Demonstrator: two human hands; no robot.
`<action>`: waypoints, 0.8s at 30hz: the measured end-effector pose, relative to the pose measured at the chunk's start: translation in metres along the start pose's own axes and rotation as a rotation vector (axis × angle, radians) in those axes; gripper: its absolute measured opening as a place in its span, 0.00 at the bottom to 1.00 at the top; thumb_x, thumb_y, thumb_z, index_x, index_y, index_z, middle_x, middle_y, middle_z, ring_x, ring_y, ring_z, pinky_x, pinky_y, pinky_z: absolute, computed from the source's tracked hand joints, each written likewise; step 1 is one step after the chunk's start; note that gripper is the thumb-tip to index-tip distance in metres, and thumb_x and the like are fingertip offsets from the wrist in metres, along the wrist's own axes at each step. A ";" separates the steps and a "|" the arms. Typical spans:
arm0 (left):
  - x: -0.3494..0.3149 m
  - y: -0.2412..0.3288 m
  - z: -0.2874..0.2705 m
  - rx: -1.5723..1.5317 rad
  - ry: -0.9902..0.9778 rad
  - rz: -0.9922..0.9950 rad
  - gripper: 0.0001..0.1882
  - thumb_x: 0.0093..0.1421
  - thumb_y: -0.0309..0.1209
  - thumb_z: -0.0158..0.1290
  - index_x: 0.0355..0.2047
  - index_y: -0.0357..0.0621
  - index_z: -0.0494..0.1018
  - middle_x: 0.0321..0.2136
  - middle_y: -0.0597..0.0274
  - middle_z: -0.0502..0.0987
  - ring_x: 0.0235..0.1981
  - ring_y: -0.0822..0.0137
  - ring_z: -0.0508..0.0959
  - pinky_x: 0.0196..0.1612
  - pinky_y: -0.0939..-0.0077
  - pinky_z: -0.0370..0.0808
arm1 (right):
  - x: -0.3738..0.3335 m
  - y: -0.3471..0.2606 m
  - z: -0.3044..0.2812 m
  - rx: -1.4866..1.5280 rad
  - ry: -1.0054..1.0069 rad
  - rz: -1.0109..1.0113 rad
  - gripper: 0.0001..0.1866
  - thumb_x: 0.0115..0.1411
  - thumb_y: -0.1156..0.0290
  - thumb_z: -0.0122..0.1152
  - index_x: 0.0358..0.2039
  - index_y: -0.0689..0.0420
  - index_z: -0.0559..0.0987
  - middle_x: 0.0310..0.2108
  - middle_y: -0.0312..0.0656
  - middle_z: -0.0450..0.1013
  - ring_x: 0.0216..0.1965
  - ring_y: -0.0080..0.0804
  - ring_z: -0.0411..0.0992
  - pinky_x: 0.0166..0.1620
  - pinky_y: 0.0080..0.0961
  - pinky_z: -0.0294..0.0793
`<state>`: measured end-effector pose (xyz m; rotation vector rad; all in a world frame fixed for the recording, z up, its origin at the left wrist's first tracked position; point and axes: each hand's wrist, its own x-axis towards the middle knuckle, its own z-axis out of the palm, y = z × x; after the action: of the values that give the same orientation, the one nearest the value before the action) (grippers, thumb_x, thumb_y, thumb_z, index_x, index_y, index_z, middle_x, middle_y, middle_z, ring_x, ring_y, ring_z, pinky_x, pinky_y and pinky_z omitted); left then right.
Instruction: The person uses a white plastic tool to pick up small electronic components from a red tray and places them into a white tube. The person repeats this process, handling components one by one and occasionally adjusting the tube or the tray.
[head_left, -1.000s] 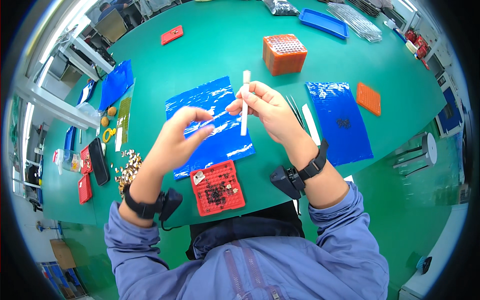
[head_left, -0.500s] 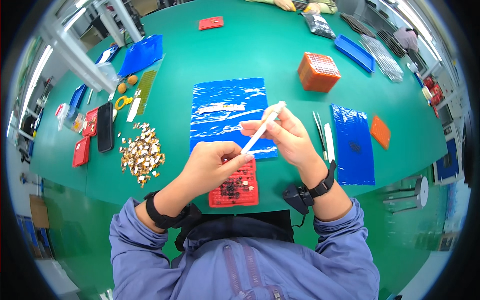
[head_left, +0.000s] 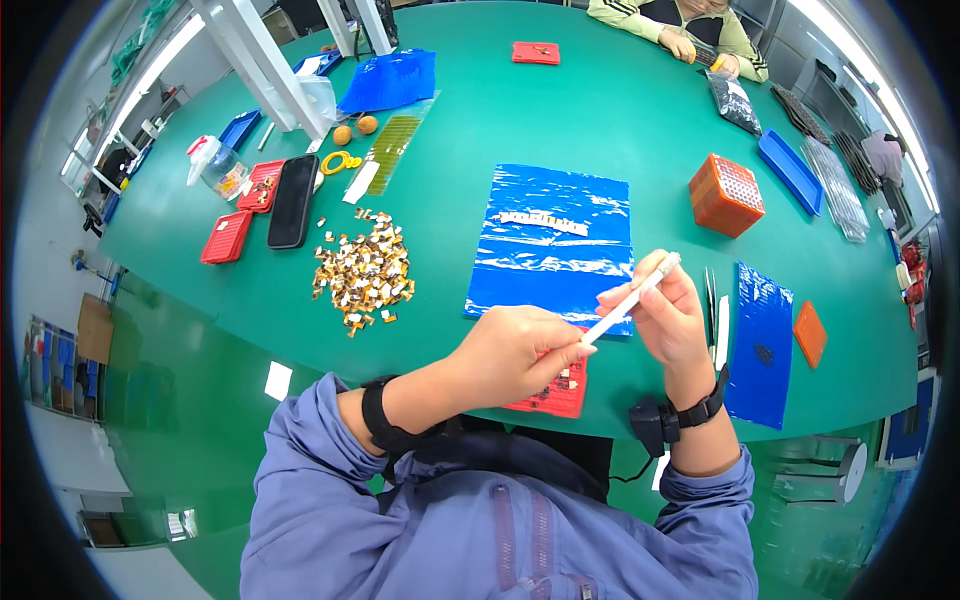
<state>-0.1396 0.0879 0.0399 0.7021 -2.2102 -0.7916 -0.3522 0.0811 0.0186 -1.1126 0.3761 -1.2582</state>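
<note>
Above the front edge of the green table I hold a slim white pen-like stick [head_left: 622,304] slantwise. My left hand [head_left: 515,348] pinches its lower end between thumb and fingertips. The fingers of my right hand [head_left: 668,312] close around its upper part, near a narrower tip. Below my hands lies a red tray [head_left: 570,402] with small black and pale bits in it, partly hidden by my left hand. Just beyond is a glossy blue sheet [head_left: 550,265], bearing a row of small pale pieces [head_left: 545,221].
Left lie a heap of small white-and-brown parts [head_left: 365,272], a black phone [head_left: 292,203], red boxes [head_left: 227,237] and yellow scissors [head_left: 340,162]. Right are tweezers [head_left: 711,305], a second blue sheet [head_left: 760,345] and an orange tray stack [head_left: 727,196]. Across the table, another person's hands [head_left: 680,46] hold something dark.
The whole view has swung, so the table things appear farther right. Both hands still hold the white stick, its angle about the same; more of the person opposite shows.
</note>
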 end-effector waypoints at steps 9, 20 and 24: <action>-0.005 0.012 0.004 -0.061 0.081 0.175 0.05 0.50 0.28 0.56 0.21 0.41 0.74 0.14 0.60 0.70 0.17 0.62 0.72 0.20 0.71 0.67 | -0.006 0.008 0.002 0.285 -0.002 0.093 0.07 0.57 0.76 0.51 0.36 0.60 0.66 0.31 0.41 0.69 0.37 0.42 0.74 0.42 0.39 0.74; 0.002 0.013 0.008 -0.111 0.040 0.093 0.06 0.48 0.27 0.59 0.27 0.39 0.75 0.23 0.60 0.76 0.24 0.64 0.76 0.27 0.75 0.71 | -0.003 0.009 0.006 0.292 0.120 0.054 0.02 0.59 0.74 0.51 0.33 0.58 0.70 0.28 0.43 0.72 0.35 0.40 0.75 0.39 0.39 0.76; -0.001 0.008 0.006 0.067 0.098 0.041 0.08 0.48 0.30 0.60 0.26 0.40 0.75 0.20 0.60 0.75 0.22 0.64 0.75 0.24 0.74 0.71 | -0.001 0.009 0.009 0.222 0.149 0.017 0.02 0.59 0.75 0.51 0.32 0.58 0.69 0.28 0.42 0.72 0.35 0.41 0.75 0.38 0.39 0.77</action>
<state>-0.1458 0.0963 0.0417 0.7102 -2.1634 -0.6514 -0.3406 0.0857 0.0149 -0.8282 0.3476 -1.3369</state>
